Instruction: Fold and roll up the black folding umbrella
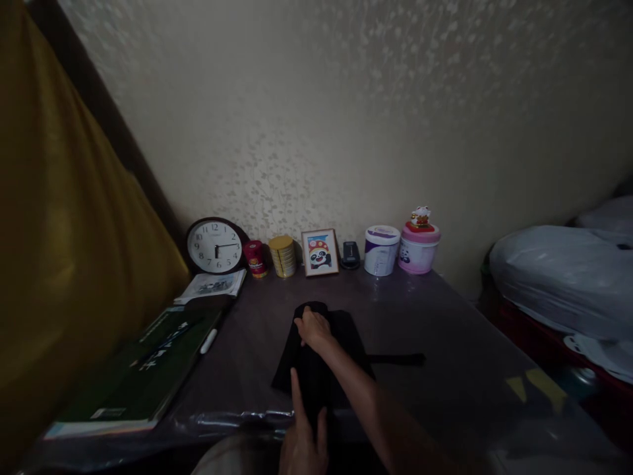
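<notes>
A big yellow drape (59,264) hangs down the left side of the room, and a plastic-wrapped bundle (558,277) lies off the table's right edge. The table (445,330) is dark and covered with a shiny clear sheet.

Along its left edge lies a green book (148,369) with a white pen (208,341) just beside it, and a magazine (212,285) farther back.

A black cloth (346,336) is spread in the middle of the table, towards the near edge, with a thin strap running off to the right.

The right hand (314,328) reaches across and rests on the far part of the cloth, fingers loosely bent and pressing down, gripping nothing. The left hand (301,435) sits at the near edge. Its forefinger is stretched out onto the cloth and its thumb is held apart, so it closes on nothing.

Against the wall along the back edge stand, from left to right:
- a round clock (214,246)
- a red tin (256,258)
- a gold tin (283,256)
- a framed panda picture (320,252)
- a small dark object (351,254)
- a white tub (381,249)
- a pink tub (418,247) with a little figurine (421,216) on top
</notes>
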Motion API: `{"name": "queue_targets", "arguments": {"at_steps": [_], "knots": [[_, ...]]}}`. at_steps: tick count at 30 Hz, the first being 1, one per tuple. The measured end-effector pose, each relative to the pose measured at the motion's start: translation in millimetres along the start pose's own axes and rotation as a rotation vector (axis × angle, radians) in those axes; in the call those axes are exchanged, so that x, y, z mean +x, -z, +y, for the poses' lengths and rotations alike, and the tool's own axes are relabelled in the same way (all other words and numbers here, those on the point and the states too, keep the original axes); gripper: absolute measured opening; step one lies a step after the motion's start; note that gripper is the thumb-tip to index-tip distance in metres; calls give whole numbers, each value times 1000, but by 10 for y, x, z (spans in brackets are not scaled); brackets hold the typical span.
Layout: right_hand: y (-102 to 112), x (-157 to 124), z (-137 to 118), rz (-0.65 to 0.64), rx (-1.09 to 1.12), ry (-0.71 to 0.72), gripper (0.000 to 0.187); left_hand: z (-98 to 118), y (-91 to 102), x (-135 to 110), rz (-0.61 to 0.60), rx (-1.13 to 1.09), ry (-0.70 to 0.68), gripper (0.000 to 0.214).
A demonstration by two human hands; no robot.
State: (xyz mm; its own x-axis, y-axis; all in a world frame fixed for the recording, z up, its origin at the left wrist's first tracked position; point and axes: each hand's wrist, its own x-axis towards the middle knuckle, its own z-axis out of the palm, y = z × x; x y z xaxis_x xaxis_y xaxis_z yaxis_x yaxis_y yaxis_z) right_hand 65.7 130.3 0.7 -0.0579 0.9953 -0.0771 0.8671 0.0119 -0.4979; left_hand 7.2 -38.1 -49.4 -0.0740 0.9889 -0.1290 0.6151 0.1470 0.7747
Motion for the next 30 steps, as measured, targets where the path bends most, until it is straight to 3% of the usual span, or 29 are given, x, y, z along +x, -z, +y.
{"name": "queue_targets", "arguments": {"at_steps": [6,10,12,15,18,23,30], "knots": [[-3,-46,-70,-5,-14,50,32,-20,-2,18,-5,-12,-68,55],[20,-202,72,-5,99,238,26,-94,-56,57,9,-58,-64,56],[2,-331,233,94,238,371,27,-125,-82,74,19,-62,-66,56],[-72,-516,507,340,325,471,25,-160,-108,97,31,-74,-80,56],[-156,-580,693,379,318,573,25,-176,-118,113,-8,-75,-73,57],[-222,-289,732,255,232,701,28,-170,-119,119,-10,-69,-48,57],[-188,409,702,163,62,646,28,-135,-76,110,0,-88,-56,56]]}}
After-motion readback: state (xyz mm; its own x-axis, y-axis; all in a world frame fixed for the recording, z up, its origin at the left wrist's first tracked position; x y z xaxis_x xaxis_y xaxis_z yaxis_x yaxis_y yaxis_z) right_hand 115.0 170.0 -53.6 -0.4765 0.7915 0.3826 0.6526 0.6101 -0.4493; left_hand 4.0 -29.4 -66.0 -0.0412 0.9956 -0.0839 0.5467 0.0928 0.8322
